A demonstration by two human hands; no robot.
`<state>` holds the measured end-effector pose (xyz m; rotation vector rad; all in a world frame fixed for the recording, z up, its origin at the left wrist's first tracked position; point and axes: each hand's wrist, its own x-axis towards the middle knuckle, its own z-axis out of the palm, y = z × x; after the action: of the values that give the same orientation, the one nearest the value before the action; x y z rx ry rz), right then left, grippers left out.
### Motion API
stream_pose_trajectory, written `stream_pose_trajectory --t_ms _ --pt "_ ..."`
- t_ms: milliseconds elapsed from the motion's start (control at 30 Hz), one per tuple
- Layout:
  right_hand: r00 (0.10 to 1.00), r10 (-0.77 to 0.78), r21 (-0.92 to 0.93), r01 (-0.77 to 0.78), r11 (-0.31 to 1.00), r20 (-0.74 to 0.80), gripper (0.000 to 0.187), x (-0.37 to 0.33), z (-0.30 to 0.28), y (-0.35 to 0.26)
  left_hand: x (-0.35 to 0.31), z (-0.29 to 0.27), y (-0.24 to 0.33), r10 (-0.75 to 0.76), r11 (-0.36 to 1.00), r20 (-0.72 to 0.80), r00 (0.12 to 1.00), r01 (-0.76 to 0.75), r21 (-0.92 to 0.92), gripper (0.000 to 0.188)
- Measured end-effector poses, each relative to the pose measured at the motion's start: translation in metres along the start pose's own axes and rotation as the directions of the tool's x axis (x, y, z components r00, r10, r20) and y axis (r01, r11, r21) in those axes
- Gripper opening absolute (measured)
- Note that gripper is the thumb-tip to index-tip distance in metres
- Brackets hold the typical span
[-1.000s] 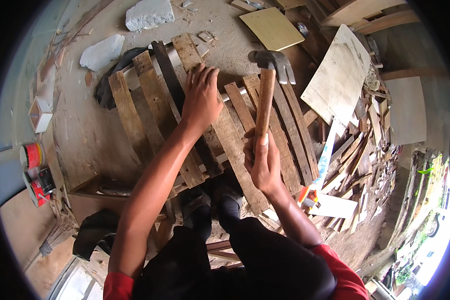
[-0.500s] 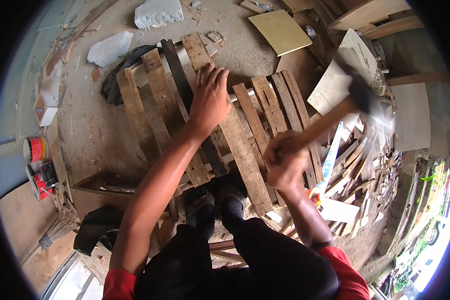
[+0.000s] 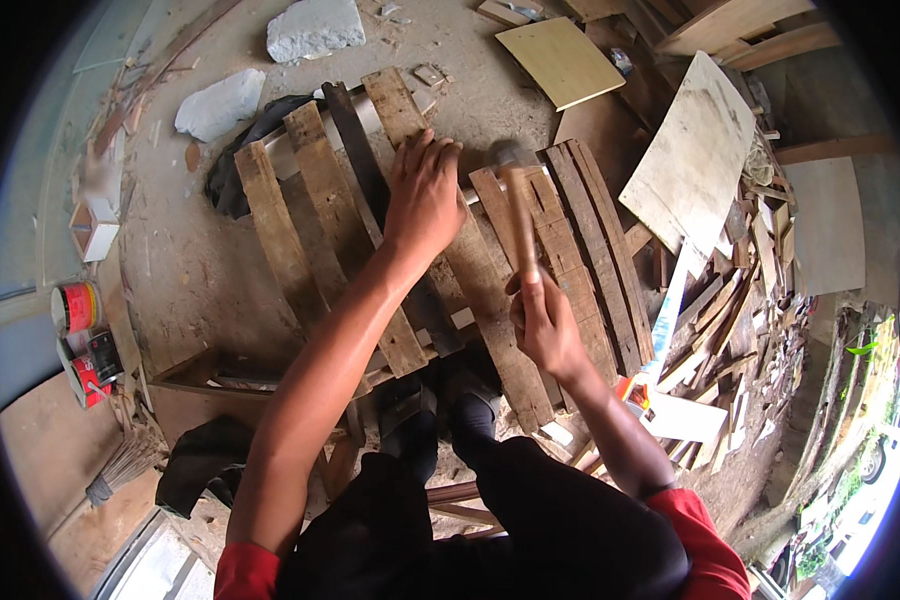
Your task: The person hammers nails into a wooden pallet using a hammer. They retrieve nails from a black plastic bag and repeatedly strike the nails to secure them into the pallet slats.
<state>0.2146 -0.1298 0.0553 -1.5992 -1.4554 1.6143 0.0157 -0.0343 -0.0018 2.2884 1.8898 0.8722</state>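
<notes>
Below me lies a slatted wooden pallet of worn brown planks, one of them nearly black. My left hand is on a wide middle plank, its fingers bent over the wood; the thumb is hidden. My right hand is wrapped around the wooden handle of a hammer. The hammer's blurred head is down by the upper end of a narrow plank, to the right of my left hand. Whether it touches the wood I cannot tell.
A handsaw with an orange handle lies right of the pallet, beside heaped wood scraps. Pale boards lean at the upper right. Two stone blocks lie beyond the pallet. Red and black cans stand left. My feet are at the pallet's near edge.
The hammer has swung from raised at the right, over to the left and down to the planks. My right hand moved slightly left. My left hand stays on its plank.
</notes>
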Motion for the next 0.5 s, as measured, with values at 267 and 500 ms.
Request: stream_pose_trajectory --t_ms 267,500 --pt "0.837 -0.526 0.105 0.543 0.833 -0.153 0.056 -0.026 -0.014 -0.044 -0.005 -0.002 -0.009 -0.024 0.999 -0.015 1.0 0.024 0.022 0.046" --pt "0.988 0.148 -0.227 -0.152 0.962 -0.037 0.056 0.002 -0.014 -0.005 -0.002 -0.001 -0.003 -0.031 1.0 0.026 0.999 0.031 0.003 0.047"
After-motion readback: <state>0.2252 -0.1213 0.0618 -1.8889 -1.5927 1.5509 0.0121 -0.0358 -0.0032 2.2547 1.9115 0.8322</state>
